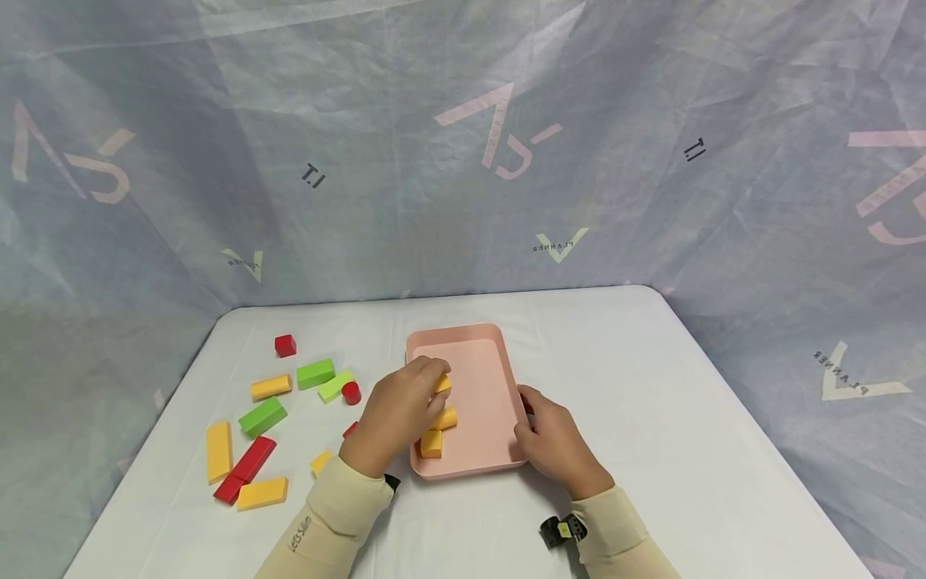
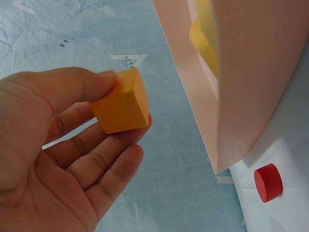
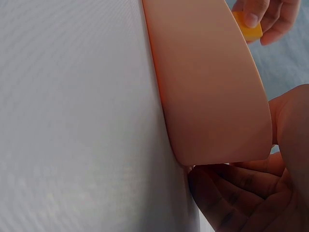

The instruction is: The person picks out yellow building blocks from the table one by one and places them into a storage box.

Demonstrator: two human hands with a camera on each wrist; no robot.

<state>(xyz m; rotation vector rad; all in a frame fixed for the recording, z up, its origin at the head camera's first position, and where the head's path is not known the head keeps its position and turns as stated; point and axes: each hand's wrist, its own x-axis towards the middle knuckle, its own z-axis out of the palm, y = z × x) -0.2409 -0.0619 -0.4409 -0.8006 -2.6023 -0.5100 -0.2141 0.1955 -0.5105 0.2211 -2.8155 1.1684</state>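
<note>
Between thumb and fingertips, my left hand (image 1: 407, 408) pinches a yellow cube (image 2: 119, 107). It holds the cube above the left side of a pink tray (image 1: 481, 402). Inside the tray's near left corner lie a yellow block (image 1: 431, 445) and a yellow cylinder (image 1: 445, 418), partly covered by the hand in the head view. My right hand (image 1: 555, 438) grips the tray's right side near the front corner, thumb at the rim and fingers around the outside wall. The right wrist view shows the tray's wall (image 3: 212, 87) close up with these fingers beside it.
Left of the tray, several blocks lie scattered on the white table (image 1: 651, 418): green blocks (image 1: 263, 416), a red cylinder (image 1: 351, 392), a red cube (image 1: 285, 346), red blocks (image 1: 253, 460) and yellow blocks (image 1: 219, 452). A grey printed curtain (image 1: 391, 201) hangs behind the table.
</note>
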